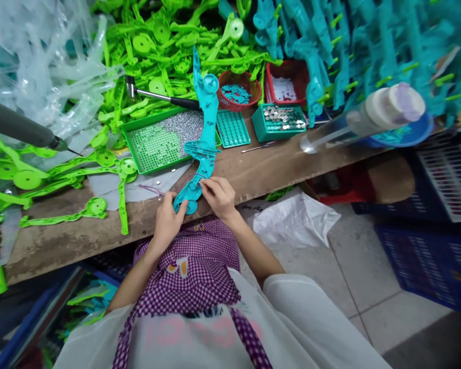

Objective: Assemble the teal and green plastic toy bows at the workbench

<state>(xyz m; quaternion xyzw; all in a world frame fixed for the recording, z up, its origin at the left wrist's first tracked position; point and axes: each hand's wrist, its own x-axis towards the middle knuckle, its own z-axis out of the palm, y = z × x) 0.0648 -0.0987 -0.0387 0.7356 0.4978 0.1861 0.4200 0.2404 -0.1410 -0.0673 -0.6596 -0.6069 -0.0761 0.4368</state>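
Note:
A long turquoise plastic part point(207, 128) with a round lobe at each end lies at the bench's front edge, its far end resting over a green tray. Thin reddish wires run across its middle. My left hand point(168, 218) is closed on the part's near end, thumb on top. My right hand point(218, 196) is pinched at the part's right side, beside a tiny shiny bit; what its fingertips hold is too small to make out. A pink-purple wire point(151, 190) trails left of the part.
Behind are a green tray point(153, 148) of small metal pieces, a teal box point(278, 134) of silvery discs, red baskets point(240, 102), a hammer point(161, 97) and a screwdriver point(258, 147). Green parts point(96, 207) lie left, below a hanging electric screwdriver point(23, 123). A clear bottle point(361, 118) stands right.

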